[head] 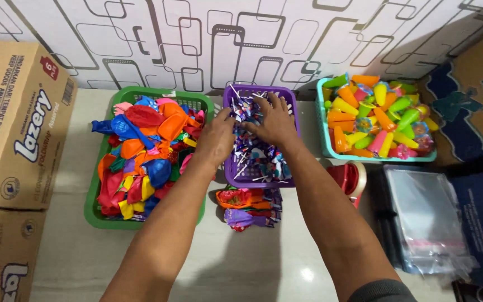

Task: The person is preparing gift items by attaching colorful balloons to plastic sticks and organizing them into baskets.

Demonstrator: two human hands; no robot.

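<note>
a green basket (97, 215) of balloons and a teal basket (324, 146) of bright cones flank the purple basket (231, 179) of lollipops (255, 156) on the counter (241, 263). both the left hand (216, 137) and the right hand (275, 120) lie spread, palms down, on the lollipops; any grip is hidden.

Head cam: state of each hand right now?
Left hand: in the purple basket, grip cannot be told.
Right hand: open, fingers spread on the wrapped lollipops.

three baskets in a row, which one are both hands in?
The purple basket, the middle one, holding wrapped lollipops. The green basket holds balloons; the teal basket holds cone toys.
</note>
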